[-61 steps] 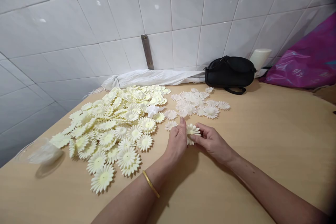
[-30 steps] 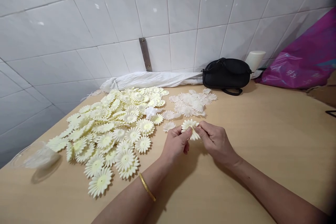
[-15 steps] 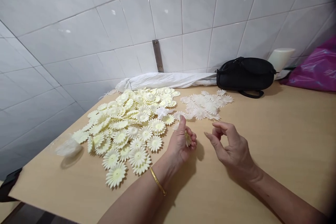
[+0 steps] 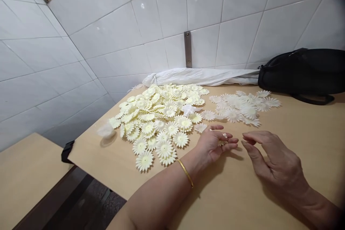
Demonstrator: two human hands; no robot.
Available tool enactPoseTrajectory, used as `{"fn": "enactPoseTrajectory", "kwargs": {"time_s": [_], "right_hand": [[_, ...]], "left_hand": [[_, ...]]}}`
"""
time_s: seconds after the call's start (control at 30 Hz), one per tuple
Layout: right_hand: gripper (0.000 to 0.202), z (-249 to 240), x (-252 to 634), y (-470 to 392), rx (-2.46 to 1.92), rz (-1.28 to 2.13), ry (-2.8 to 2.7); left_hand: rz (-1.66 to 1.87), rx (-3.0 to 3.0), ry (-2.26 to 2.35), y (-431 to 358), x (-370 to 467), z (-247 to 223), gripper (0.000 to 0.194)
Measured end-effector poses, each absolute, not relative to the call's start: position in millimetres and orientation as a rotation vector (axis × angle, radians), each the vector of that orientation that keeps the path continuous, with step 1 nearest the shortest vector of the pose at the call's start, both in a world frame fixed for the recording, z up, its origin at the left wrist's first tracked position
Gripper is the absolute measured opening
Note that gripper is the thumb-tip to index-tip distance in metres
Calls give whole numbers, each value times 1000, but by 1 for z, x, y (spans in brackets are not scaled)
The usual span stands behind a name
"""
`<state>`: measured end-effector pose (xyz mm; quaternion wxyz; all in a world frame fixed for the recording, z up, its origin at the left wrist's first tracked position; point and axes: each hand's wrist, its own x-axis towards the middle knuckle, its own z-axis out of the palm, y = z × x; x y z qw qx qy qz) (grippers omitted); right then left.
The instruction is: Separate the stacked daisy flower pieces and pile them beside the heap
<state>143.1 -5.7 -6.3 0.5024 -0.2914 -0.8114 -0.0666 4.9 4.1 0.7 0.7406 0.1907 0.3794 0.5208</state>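
My left hand (image 4: 214,144), with a gold bangle (image 4: 185,173) at its wrist, is turned palm up and holds a small pale flower (image 4: 222,143) among its curled fingers. To its right, my right hand (image 4: 275,156) is raised with thumb and forefinger brought close together; whether something tiny is between them cannot be made out. A heap of pale yellow flowers (image 4: 156,113) lies left of my left hand. Beyond my hands is a flat pile of thin white flowers (image 4: 237,106). A crumpled white piece (image 4: 189,110) rests at the heap's right edge.
The wooden table (image 4: 231,201) meets a tiled wall. A rolled white cloth (image 4: 202,76) lies along the wall, beside a black case (image 4: 304,72) at right. A clear-whitish small container (image 4: 106,130) stands at left. Another wooden surface (image 4: 29,172) is beyond the table's left edge.
The view has swung left, so things appear farther right. My left hand has turned, its thumb lowered and its fingers more spread. My right thumb and forefinger have come closer together.
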Motion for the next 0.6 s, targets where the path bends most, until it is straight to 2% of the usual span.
{"fn": "enactPoseTrajectory", "kwargs": {"time_s": [0.17,0.33,0.53,0.6], "right_hand": [[22,-6,143,-7,-697,-150,-1966],[22,-5,143,-8,-739,-119,-1966],[22,-4,143,-8,-737,-142,-1989],[21,-4,144,-8,-783,-130,-1952]], "left_hand": [[1183,389,781,4,5,5,10],[1108,426,840,3,0,16,44],[991,321,700,3,5,16,54],[1008,305,591,2,7,15,49]]}}
